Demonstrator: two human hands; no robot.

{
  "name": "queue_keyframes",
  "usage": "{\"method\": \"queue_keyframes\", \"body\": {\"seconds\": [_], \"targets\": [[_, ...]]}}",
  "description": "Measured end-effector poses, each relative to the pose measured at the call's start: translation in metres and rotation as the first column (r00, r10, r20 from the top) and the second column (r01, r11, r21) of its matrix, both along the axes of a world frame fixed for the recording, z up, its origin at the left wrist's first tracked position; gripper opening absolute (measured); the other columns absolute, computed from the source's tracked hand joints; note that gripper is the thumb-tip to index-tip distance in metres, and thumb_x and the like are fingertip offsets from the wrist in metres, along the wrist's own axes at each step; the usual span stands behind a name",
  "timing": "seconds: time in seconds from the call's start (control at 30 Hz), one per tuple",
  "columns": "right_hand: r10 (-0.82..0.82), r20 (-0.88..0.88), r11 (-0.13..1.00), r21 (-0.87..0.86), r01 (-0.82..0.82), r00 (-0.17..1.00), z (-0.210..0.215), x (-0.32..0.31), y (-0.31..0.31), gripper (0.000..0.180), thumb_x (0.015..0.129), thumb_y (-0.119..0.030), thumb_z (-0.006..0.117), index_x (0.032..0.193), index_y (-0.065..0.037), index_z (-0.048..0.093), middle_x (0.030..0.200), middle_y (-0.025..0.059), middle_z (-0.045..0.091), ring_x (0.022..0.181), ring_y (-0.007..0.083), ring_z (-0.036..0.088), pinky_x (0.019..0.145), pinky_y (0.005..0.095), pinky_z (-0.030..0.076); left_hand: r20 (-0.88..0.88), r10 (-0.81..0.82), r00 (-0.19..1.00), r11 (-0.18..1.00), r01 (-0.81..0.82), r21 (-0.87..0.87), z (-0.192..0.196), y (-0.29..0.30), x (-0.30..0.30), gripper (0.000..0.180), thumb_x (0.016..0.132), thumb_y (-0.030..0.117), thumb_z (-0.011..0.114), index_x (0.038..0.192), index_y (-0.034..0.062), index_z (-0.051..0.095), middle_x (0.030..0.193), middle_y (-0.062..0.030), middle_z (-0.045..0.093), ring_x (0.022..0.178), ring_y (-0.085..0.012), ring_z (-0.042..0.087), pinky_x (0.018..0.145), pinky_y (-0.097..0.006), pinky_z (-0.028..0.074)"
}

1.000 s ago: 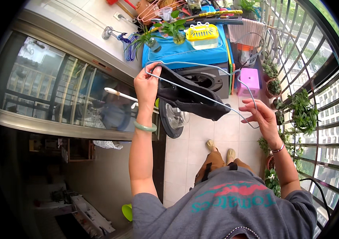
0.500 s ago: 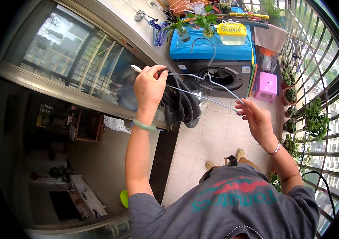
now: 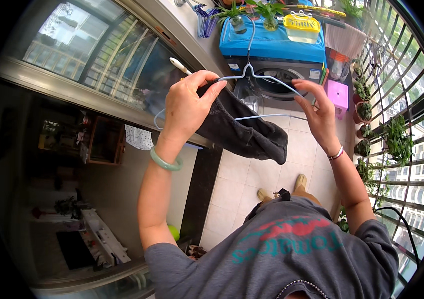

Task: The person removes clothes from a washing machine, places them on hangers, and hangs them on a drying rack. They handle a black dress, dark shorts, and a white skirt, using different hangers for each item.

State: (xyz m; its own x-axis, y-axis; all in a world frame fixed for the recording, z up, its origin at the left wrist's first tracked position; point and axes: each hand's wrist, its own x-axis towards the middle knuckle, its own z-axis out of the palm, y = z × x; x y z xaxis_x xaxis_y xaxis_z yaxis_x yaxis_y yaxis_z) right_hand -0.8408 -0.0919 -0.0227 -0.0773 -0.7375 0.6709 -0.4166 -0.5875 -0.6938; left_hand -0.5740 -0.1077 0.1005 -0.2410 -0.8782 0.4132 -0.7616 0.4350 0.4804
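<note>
The dark grey cloth garment [image 3: 244,130] hangs in front of the person's chest, above the pale tiled floor [image 3: 244,187], partly fitted onto a thin light-blue wire hanger [image 3: 267,84]. As far as the view shows, one end of the cloth is bunched at the hanger's left shoulder while the rest droops below the lower wire, so the hanging looks about half done; spreading it along the wire and putting the hanger up seem left.

The left hand [image 3: 188,107], wearing a pale green bangle [image 3: 165,160], is closed in a pinch on the garment's upper edge and the hanger's left end. The right hand [image 3: 318,112] has its fingers loosely spread, fingertips touching the hanger's right arm rather than clasping it. Behind stands a grey front-loading washing machine with a blue cover [image 3: 272,55].

Against half a second ago, both hands are nearer the camera, and the cloth has slid further along the wire, draping lower toward the right.
</note>
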Motion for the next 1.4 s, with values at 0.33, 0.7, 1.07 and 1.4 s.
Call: {"method": "queue_keyframes", "body": {"seconds": [0.33, 0.7, 1.07, 1.4], "targets": [[-0.025, -0.121, 0.921, 0.384, 0.070, 0.992, -0.031, 0.098, 0.004, 0.030, 0.081, -0.030, 0.074, 0.091, -0.007, 0.057, 0.067, 0.0073, 0.063, 0.061, 0.0262, 0.064, 0.058, 0.0352, 0.049, -0.143, 0.019, 0.990, 0.996, -0.031, -0.086, 0.011, 0.024, 0.007, 0.017, 0.085, 0.014, 0.074, 0.090, -0.0011, 0.067, 0.068, 0.0019, 0.058, 0.061, -0.0038, 0.046, 0.056, -0.020, 0.038], [0.127, 0.723, 0.303, 0.623, -0.721, 0.679, -0.084, 0.083, -0.046, 0.018, 0.085, -0.002, 0.063, 0.102, -0.002, 0.058, 0.092, 0.0050, 0.066, 0.085, 0.0128, 0.066, 0.076, 0.0275, 0.056, -0.212, 0.157, 0.965, 0.971, -0.190, -0.147, 0.001, 0.051, 0.098, 0.015, 0.082, 0.009, 0.075, 0.088, -0.0014, 0.067, 0.076, -0.0045, 0.065, 0.066, -0.0094, 0.057, 0.061, -0.024, 0.046], [0.226, 0.192, 0.706, 0.643, -0.296, 0.955, -0.003, 0.112, -0.075, 0.018, 0.081, -0.007, 0.062, 0.098, -0.003, 0.061, 0.081, 0.0050, 0.063, 0.073, 0.0108, 0.059, 0.063, 0.0232, 0.046, -0.111, 0.100, 0.989, 0.892, -0.139, -0.430, -0.025, 0.079, 0.172, 0.014, 0.078, 0.005, 0.077, 0.091, 0.0052, 0.072, 0.069, -0.0022, 0.059, 0.060, -0.0127, 0.052, 0.056, -0.026, 0.042], [0.377, -0.196, 0.788, 0.582, -0.202, 0.905, 0.024, 0.158, -0.080, 0.022, 0.076, -0.006, 0.060, 0.097, 0.001, 0.065, 0.085, 0.0093, 0.066, 0.080, 0.0145, 0.062, 0.075, 0.0261, 0.048, -0.165, 0.200, 0.966, 0.786, -0.259, -0.561, -0.022, 0.102, 0.214, 0.015, 0.078, 0.005, 0.077, 0.092, 0.0051, 0.072, 0.071, -0.0022, 0.063, 0.060, -0.0120, 0.054, 0.055, -0.025, 0.042]]}}
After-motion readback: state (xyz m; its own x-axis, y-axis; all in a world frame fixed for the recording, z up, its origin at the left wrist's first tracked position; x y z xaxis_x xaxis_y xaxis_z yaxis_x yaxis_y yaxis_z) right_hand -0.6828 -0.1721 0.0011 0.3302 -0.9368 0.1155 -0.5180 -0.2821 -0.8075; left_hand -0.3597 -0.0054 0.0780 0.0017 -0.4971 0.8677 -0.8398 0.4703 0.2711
